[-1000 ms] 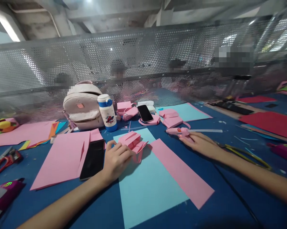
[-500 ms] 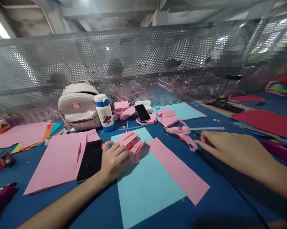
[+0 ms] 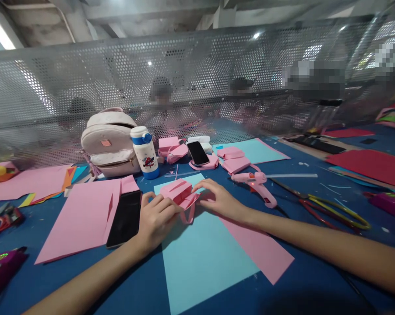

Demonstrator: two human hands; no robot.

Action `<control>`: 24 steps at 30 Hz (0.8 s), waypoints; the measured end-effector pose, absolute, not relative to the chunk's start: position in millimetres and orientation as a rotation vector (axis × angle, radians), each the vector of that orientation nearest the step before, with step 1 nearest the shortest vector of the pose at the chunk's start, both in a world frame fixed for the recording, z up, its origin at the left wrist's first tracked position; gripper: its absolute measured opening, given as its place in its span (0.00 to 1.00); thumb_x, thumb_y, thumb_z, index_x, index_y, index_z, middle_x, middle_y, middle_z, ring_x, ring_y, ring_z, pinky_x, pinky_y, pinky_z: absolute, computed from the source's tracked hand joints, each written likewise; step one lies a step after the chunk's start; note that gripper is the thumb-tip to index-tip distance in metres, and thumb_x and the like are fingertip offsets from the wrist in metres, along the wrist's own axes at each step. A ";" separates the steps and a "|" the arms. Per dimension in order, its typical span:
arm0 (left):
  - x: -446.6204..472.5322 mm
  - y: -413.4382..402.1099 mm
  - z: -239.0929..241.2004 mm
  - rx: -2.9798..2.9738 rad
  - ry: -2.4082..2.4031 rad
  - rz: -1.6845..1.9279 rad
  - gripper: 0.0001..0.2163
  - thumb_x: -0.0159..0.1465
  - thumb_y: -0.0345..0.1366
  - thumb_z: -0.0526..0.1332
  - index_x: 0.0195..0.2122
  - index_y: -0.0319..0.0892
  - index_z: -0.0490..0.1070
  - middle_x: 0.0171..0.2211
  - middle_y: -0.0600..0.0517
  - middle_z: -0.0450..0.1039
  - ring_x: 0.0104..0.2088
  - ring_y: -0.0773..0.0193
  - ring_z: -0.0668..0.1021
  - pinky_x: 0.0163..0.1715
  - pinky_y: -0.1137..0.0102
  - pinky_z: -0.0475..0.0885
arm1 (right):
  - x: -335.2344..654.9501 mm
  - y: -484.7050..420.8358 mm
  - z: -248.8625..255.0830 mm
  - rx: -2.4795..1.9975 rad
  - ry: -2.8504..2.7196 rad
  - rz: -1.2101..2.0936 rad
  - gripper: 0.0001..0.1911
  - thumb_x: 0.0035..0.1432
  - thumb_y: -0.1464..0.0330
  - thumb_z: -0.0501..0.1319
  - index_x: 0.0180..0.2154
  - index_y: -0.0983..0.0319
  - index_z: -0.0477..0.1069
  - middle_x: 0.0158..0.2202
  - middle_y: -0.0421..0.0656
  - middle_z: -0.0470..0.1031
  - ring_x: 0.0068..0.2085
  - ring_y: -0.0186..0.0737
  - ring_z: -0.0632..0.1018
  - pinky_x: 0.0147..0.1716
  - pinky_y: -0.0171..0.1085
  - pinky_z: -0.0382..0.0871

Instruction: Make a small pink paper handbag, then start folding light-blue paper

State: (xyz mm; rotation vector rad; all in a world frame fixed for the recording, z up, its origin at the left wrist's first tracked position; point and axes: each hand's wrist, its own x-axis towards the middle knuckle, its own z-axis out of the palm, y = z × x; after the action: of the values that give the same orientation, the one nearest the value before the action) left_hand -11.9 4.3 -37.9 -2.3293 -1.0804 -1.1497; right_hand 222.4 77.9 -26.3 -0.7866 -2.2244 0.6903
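Observation:
A small folded pink paper bag (image 3: 176, 189) with a paper strap rests on a light blue sheet (image 3: 206, 256). My left hand (image 3: 158, 216) grips its left and near side, fingers curled over the edge. At its right edge, my right hand (image 3: 220, 199) has thumb and fingers closed around the paper; the fingertips are partly hidden. A long pink paper strip (image 3: 256, 247) lies beneath my right forearm. Beyond that arm sits a pink glue gun (image 3: 258, 186) with a clear glue stick in its back. Scissors (image 3: 329, 210) with red and yellow handles lie to the right.
Left of my hand are a black phone (image 3: 124, 218) and a folded pink sheet (image 3: 82, 214). Behind stand a pale backpack (image 3: 110, 144) and a bottle (image 3: 145, 153). Another phone (image 3: 198, 153) lies among pink paper pieces. A perforated metal screen (image 3: 197, 96) borders the table's back.
My right hand has moved left from beside the glue gun to the paper bag's right edge, uncovering the scissors. My left hand keeps its grip on the paper bag.

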 end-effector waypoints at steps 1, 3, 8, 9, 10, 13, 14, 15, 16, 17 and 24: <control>-12.0 4.1 -37.8 -2.334 -1.095 -1.157 0.07 0.69 0.30 0.62 0.35 0.47 0.75 0.28 0.58 0.77 0.29 0.65 0.72 0.41 0.61 0.56 | 220.8 78.2 -30.4 -0.788 -2.200 0.711 0.07 0.60 0.70 0.65 0.41 0.58 0.74 0.45 0.43 0.77 0.50 0.47 0.74 0.54 0.47 0.63; -11.8 3.7 -37.4 -2.350 -1.126 -1.172 0.07 0.69 0.29 0.62 0.35 0.48 0.75 0.29 0.58 0.77 0.29 0.64 0.71 0.41 0.61 0.56 | 220.1 76.1 -35.0 -0.803 -2.166 0.736 0.03 0.61 0.67 0.65 0.38 0.59 0.75 0.41 0.43 0.79 0.47 0.47 0.75 0.53 0.47 0.61; -9.4 2.8 -35.3 -2.396 -1.205 -1.209 0.07 0.68 0.28 0.62 0.34 0.47 0.74 0.30 0.59 0.78 0.30 0.63 0.71 0.42 0.60 0.55 | 224.6 70.1 -34.0 -0.855 -2.021 0.928 0.06 0.61 0.63 0.66 0.35 0.59 0.77 0.38 0.42 0.79 0.44 0.45 0.77 0.48 0.44 0.65; -8.9 2.9 -35.1 -2.400 -1.218 -1.213 0.07 0.68 0.27 0.62 0.34 0.47 0.74 0.30 0.59 0.78 0.30 0.63 0.71 0.42 0.60 0.55 | 225.3 69.9 -33.6 -0.858 -1.995 0.972 0.06 0.60 0.63 0.66 0.35 0.59 0.77 0.38 0.42 0.79 0.43 0.45 0.77 0.47 0.43 0.66; -8.6 3.0 -35.0 -2.406 -1.230 -1.214 0.07 0.68 0.27 0.62 0.34 0.47 0.73 0.31 0.59 0.78 0.31 0.63 0.71 0.42 0.60 0.55 | 225.8 70.0 -33.5 -0.858 -1.969 1.013 0.06 0.60 0.63 0.67 0.35 0.59 0.77 0.38 0.42 0.79 0.43 0.45 0.77 0.46 0.42 0.67; -7.6 3.8 -35.0 -2.424 -1.249 -1.213 0.07 0.68 0.27 0.62 0.34 0.47 0.73 0.31 0.59 0.78 0.31 0.63 0.72 0.42 0.60 0.55 | 226.6 71.1 -35.0 -0.857 -1.912 1.102 0.07 0.59 0.63 0.67 0.35 0.59 0.78 0.37 0.42 0.79 0.42 0.43 0.77 0.44 0.40 0.69; -7.2 4.1 -35.2 -2.432 -1.254 -1.211 0.07 0.68 0.27 0.62 0.34 0.47 0.73 0.31 0.59 0.78 0.31 0.63 0.72 0.42 0.60 0.55 | 226.8 71.6 -35.8 -0.859 -1.901 1.121 0.07 0.59 0.62 0.68 0.35 0.60 0.78 0.37 0.42 0.78 0.42 0.43 0.77 0.44 0.40 0.69; -6.7 4.5 -35.3 -2.439 -1.259 -1.207 0.07 0.68 0.27 0.62 0.34 0.47 0.73 0.32 0.59 0.79 0.31 0.63 0.72 0.42 0.60 0.55 | 227.0 72.0 -36.7 -0.863 -1.892 1.138 0.08 0.59 0.62 0.68 0.34 0.60 0.78 0.37 0.42 0.78 0.42 0.43 0.77 0.44 0.40 0.69; -6.0 4.9 -35.4 -2.447 -1.262 -1.199 0.08 0.68 0.27 0.61 0.34 0.47 0.73 0.32 0.59 0.79 0.31 0.63 0.72 0.41 0.60 0.55 | 227.2 72.5 -37.5 -0.868 -1.884 1.153 0.09 0.59 0.61 0.68 0.34 0.60 0.78 0.37 0.42 0.78 0.42 0.43 0.77 0.44 0.40 0.70; -5.3 5.3 -35.6 -2.451 -1.265 -1.190 0.08 0.68 0.26 0.61 0.34 0.47 0.72 0.32 0.60 0.79 0.31 0.63 0.72 0.41 0.60 0.55 | 227.4 73.0 -38.2 -0.870 -1.875 1.169 0.09 0.59 0.60 0.68 0.34 0.60 0.78 0.38 0.43 0.78 0.42 0.43 0.77 0.44 0.40 0.70; -1.4 7.1 -35.0 -2.470 -1.297 -1.189 0.06 0.69 0.30 0.60 0.36 0.47 0.73 0.32 0.59 0.79 0.30 0.63 0.73 0.42 0.60 0.55 | 227.1 74.7 -39.9 -0.875 -1.835 1.263 0.13 0.58 0.57 0.68 0.35 0.60 0.78 0.39 0.44 0.78 0.41 0.43 0.78 0.43 0.41 0.72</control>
State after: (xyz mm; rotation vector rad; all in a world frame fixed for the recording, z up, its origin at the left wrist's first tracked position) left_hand -1.4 7.1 -35.0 -2.4704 -1.2973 -1.1892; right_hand 227.1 74.7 -39.9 -0.8750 -1.8354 1.2630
